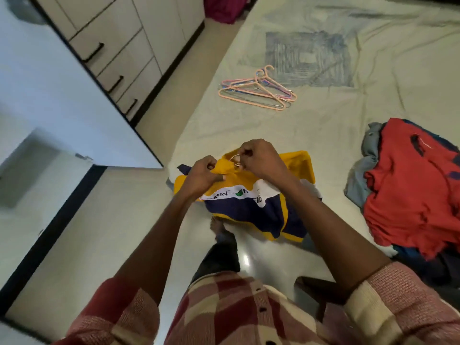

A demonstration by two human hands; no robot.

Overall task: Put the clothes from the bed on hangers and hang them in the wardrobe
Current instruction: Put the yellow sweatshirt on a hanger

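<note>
While both hands [202,174] [258,159] grip yellow shirt [249,195], hanger hook [235,160] between

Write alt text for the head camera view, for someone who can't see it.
Both hands, left and right, hold a yellow and navy shirt at its collar, the right pinching a hanger hook. Spare hangers and a pile of clothes lie on the bed.

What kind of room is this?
Most likely a home bedroom: a sheeted bed holding spare hangers and a clothes pile, with built-in drawers alongside.
</note>
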